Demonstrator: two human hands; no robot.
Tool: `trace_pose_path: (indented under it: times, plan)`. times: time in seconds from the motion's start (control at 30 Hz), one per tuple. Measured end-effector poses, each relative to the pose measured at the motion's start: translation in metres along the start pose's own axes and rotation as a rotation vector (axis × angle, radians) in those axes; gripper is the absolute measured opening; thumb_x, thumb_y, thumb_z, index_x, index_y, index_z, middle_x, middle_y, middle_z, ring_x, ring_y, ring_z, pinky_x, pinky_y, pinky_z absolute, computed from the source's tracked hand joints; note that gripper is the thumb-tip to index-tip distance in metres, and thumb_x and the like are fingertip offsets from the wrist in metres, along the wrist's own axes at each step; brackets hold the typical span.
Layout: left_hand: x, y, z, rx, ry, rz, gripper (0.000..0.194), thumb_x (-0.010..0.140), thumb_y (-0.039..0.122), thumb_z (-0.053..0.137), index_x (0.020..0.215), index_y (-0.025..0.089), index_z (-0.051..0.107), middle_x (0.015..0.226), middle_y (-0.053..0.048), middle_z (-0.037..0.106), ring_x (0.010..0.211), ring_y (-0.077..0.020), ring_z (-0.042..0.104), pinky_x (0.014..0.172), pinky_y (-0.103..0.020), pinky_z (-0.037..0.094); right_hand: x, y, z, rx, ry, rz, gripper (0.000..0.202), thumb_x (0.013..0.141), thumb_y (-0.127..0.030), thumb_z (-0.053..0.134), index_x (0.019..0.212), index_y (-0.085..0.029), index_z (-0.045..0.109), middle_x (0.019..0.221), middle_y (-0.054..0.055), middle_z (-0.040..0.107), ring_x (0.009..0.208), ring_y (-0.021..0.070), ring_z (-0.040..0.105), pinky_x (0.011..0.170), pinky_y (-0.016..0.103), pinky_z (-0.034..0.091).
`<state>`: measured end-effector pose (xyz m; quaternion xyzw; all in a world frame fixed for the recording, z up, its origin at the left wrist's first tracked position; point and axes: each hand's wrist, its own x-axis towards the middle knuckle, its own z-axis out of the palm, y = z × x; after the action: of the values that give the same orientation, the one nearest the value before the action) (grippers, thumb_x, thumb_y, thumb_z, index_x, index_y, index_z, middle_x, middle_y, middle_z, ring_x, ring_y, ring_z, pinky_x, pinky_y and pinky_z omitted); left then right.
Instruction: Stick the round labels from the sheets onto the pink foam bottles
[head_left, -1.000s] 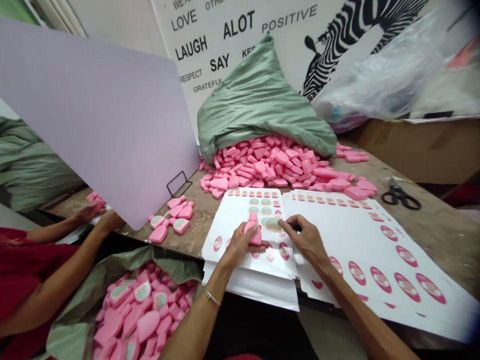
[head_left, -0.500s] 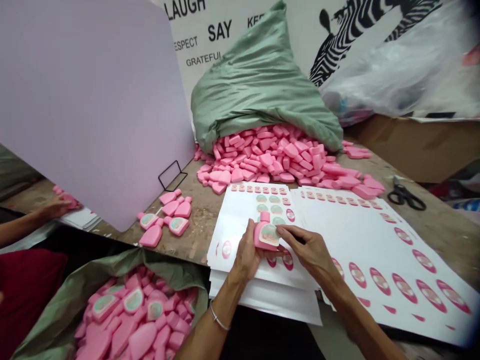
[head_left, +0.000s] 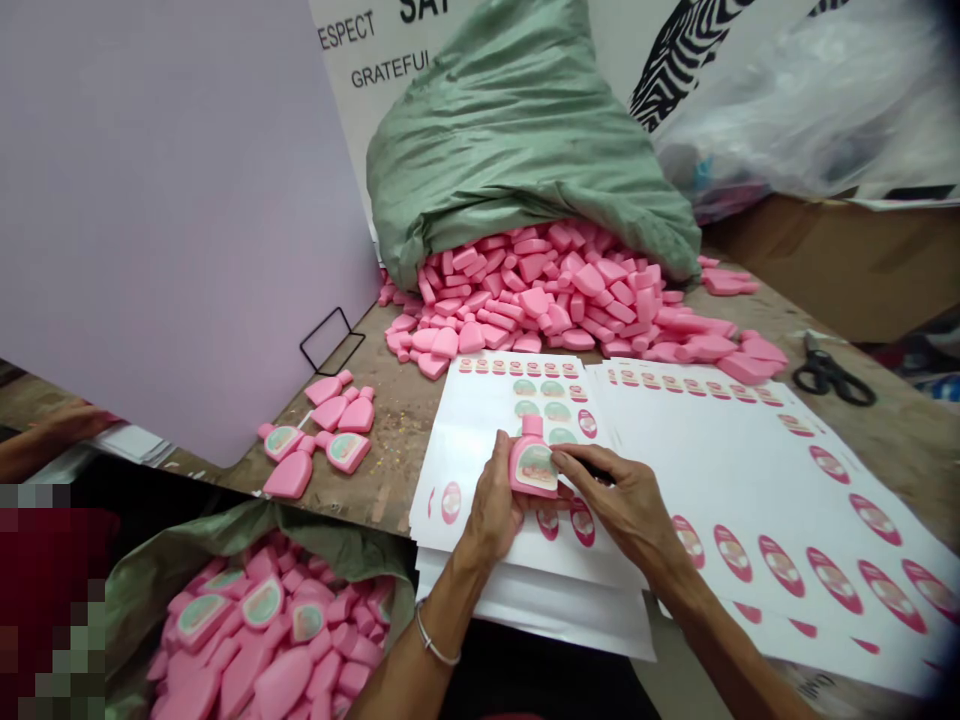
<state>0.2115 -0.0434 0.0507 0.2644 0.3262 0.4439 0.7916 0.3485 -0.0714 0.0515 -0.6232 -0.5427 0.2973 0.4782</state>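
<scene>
My left hand [head_left: 495, 500] is closed around a small pink plastic bottle [head_left: 532, 428], held upright with its front toward me. A pale green label [head_left: 538, 465] covers much of that front. My right hand [head_left: 619, 500] has its fingertips pinched at the label's right edge. Something dark and slim [head_left: 598, 470] shows between those fingers; I cannot make out what it is. Beneath both hands lies a stack of white sticker sheets [head_left: 465, 450] with green and pink labels. A second sheet [head_left: 720, 450], bearing pink oval labels, lies to the right.
A green sack [head_left: 525, 140] spills pink bottles [head_left: 525, 300] across the table's back. Several bottles [head_left: 330, 412] lie left of the sheets, beside a black wire stand [head_left: 334, 345]. Scissors [head_left: 832, 375] lie right. Below left, another sack [head_left: 157, 575] holds bottles. A co-worker's arm [head_left: 52, 435] shows left.
The view has tipped down slightly, so the table things sit higher in the picture. The bottle stays in my left hand, and my right fingertips remain at the label's edge.
</scene>
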Motion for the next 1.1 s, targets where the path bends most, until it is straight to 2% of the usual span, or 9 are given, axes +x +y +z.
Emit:
trace_pose_path:
  times: [0.3, 0.43, 0.5, 0.7, 0.8, 0.87, 0.97, 1.03, 1.1]
  plan:
    - [0.001, 0.001, -0.001, 0.044, -0.081, 0.027, 0.052, 0.087, 0.056, 0.043, 0.105, 0.011, 0.061, 0.087, -0.011, 0.069, 0.071, -0.0197, 0.067, 0.061, -0.03, 0.057, 0.002, 0.0, 0.0, -0.056, 0.02, -0.059, 0.028, 0.078, -0.046, 0.063, 0.09, -0.023, 0.072, 0.089, 0.004, 0.071, 0.081, 0.0204, 0.063, 0.073, 0.035, 0.051]
    - [-0.003, 0.005, -0.001, 0.111, -0.147, 0.063, 0.038, 0.081, 0.043, 0.061, 0.106, 0.015, 0.058, 0.087, -0.006, 0.065, 0.066, -0.0157, 0.064, 0.064, -0.03, 0.056, 0.002, -0.002, 0.0, -0.118, 0.043, -0.119, 0.027, 0.081, -0.046, 0.06, 0.092, -0.024, 0.071, 0.088, 0.004, 0.07, 0.079, 0.0195, 0.06, 0.071, 0.034, 0.049]
    - [-0.004, 0.007, -0.002, 0.162, -0.168, 0.071, 0.038, 0.075, 0.033, 0.069, 0.106, 0.016, 0.056, 0.085, -0.004, 0.063, 0.062, -0.0133, 0.062, 0.066, -0.031, 0.056, 0.001, -0.003, 0.001, -0.145, 0.053, -0.155, 0.026, 0.082, -0.046, 0.059, 0.092, -0.025, 0.07, 0.087, 0.005, 0.07, 0.077, 0.0193, 0.059, 0.07, 0.034, 0.049]
    - [-0.008, 0.009, -0.004, 0.132, -0.209, 0.02, 0.038, 0.073, 0.027, 0.07, 0.105, 0.015, 0.054, 0.083, -0.004, 0.059, 0.065, -0.0136, 0.062, 0.067, -0.031, 0.056, 0.001, -0.006, -0.004, -0.432, 0.136, -0.29, 0.032, 0.082, -0.048, 0.057, 0.098, -0.022, 0.067, 0.086, 0.008, 0.07, 0.074, 0.0222, 0.057, 0.073, 0.04, 0.043]
    - [-0.01, 0.01, -0.005, 0.106, -0.211, -0.007, 0.037, 0.073, 0.028, 0.071, 0.103, 0.015, 0.053, 0.09, -0.007, 0.061, 0.073, -0.0179, 0.065, 0.068, -0.031, 0.056, 0.006, -0.003, -0.013, -0.475, 0.179, -0.199, 0.04, 0.076, -0.053, 0.062, 0.101, -0.022, 0.066, 0.092, 0.01, 0.069, 0.081, 0.0259, 0.059, 0.077, 0.042, 0.043]
    - [-0.012, 0.012, -0.003, 0.112, -0.211, -0.018, 0.036, 0.073, 0.028, 0.071, 0.101, 0.015, 0.053, 0.092, -0.008, 0.061, 0.075, -0.0188, 0.065, 0.068, -0.032, 0.056, 0.01, -0.002, -0.016, -0.318, 0.114, -0.076, 0.044, 0.073, -0.054, 0.064, 0.104, -0.023, 0.064, 0.101, 0.01, 0.068, 0.086, 0.0254, 0.062, 0.076, 0.04, 0.048]
    - [-0.017, 0.014, 0.001, 0.138, -0.255, -0.03, 0.036, 0.072, 0.025, 0.072, 0.102, 0.015, 0.055, 0.086, -0.005, 0.061, 0.067, -0.0157, 0.063, 0.065, -0.032, 0.056, 0.013, -0.004, -0.009, -0.074, -0.046, 0.04, 0.056, 0.066, -0.046, 0.07, 0.116, -0.024, 0.057, 0.109, 0.008, 0.065, 0.091, 0.023, 0.064, 0.074, 0.033, 0.052]
    - [-0.021, 0.015, 0.005, 0.172, -0.291, -0.032, 0.037, 0.072, 0.023, 0.071, 0.105, 0.016, 0.056, 0.084, -0.005, 0.061, 0.066, -0.0152, 0.063, 0.065, -0.032, 0.056, 0.013, -0.007, 0.0, -0.016, -0.103, 0.075, 0.06, 0.061, -0.04, 0.073, 0.117, -0.023, 0.057, 0.101, 0.006, 0.067, 0.087, 0.0218, 0.065, 0.069, 0.03, 0.053]
    - [-0.027, 0.014, 0.006, 0.203, -0.308, -0.032, 0.038, 0.072, 0.022, 0.069, 0.107, 0.016, 0.056, 0.086, -0.005, 0.061, 0.072, -0.017, 0.064, 0.068, -0.033, 0.057, 0.012, -0.011, 0.006, 0.001, -0.155, 0.105, 0.055, 0.06, -0.038, 0.072, 0.111, -0.021, 0.059, 0.087, 0.003, 0.067, 0.078, 0.0203, 0.065, 0.064, 0.027, 0.053]
